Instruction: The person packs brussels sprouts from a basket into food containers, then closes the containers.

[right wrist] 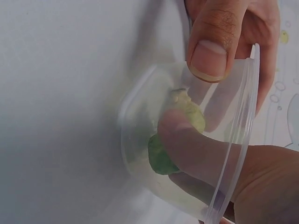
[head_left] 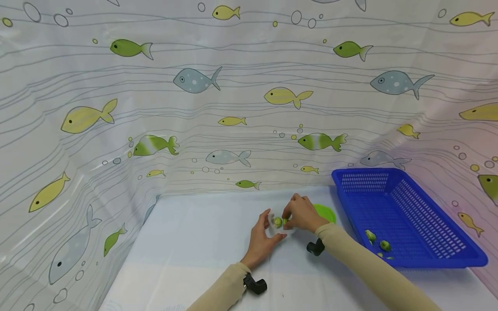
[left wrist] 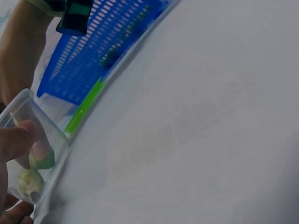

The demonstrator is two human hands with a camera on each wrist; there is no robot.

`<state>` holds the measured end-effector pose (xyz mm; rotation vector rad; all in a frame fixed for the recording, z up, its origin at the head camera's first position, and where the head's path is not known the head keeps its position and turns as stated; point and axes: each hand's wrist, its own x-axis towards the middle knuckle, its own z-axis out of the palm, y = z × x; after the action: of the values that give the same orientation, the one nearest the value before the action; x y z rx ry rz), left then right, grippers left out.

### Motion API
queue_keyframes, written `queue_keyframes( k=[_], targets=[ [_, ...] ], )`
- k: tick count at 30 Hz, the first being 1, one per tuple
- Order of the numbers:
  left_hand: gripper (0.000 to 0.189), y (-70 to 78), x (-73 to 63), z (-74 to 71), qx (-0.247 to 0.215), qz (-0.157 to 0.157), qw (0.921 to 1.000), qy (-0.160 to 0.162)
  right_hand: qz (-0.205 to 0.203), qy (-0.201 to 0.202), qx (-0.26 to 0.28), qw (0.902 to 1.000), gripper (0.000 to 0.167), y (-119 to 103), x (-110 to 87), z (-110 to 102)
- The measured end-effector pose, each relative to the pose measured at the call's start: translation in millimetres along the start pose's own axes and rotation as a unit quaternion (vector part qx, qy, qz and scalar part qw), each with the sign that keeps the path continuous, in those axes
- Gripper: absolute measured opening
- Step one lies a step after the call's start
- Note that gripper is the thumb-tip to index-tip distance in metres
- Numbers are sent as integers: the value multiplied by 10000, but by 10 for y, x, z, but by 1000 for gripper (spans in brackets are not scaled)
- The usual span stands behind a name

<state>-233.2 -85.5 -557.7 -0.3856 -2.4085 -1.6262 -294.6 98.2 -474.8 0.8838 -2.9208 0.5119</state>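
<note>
A green sprout (right wrist: pixel 161 161) sits low in the clear plastic tub (right wrist: pixel 138 109), pinched between the thumb and finger of the right hand (head_left: pixel 304 214); a paler sprout (right wrist: pixel 192 112), round with a cut stub, lies just beside that thumb. The right hand bends down over the rim, its fingertips inside. The left hand (head_left: pixel 260 242) clasps the tub from outside, thumb on the near wall, fingers spread round the far side. Both forearms, in beige sleeves (head_left: pixel 363 261), slant inward. Just beyond the right hand lies a flat, bright green disc (head_left: pixel 327 212). Farther right of those fingers stands a blue basket (head_left: pixel 408 229) of perforated plastic, more leafy sprouts (head_left: pixel 385 245) at its near end. Smooth white cloth (head_left: pixel 194 233) spreads beneath the hands.
</note>
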Motion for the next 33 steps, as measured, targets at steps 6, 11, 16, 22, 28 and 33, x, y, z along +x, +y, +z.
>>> queue_keyframes(
  k=[6,11,16,22,28,33],
  targets=[
    [89,1,9,5,25,18,10000,43,-84,-8,-175,9998,26,-8,12,7],
    [89,14,10,4,10,41,10000,24,18,-114,-184,9998,27,-13,26,13],
    [90,30,4,-1,-14,22,10000,3,29,-168,-186,9997,28,-15,20,17],
    [89,30,2,-3,-19,-6,10000,-19,42,-248,-268,9993,29,-16,21,-5],
    [88,33,-6,2,4,58,10000,32,-14,-213,-342,9992,32,28,10,-72],
    [88,31,-11,3,-45,41,10000,27,-155,-318,328,9988,33,124,-7,-256]
  ],
)
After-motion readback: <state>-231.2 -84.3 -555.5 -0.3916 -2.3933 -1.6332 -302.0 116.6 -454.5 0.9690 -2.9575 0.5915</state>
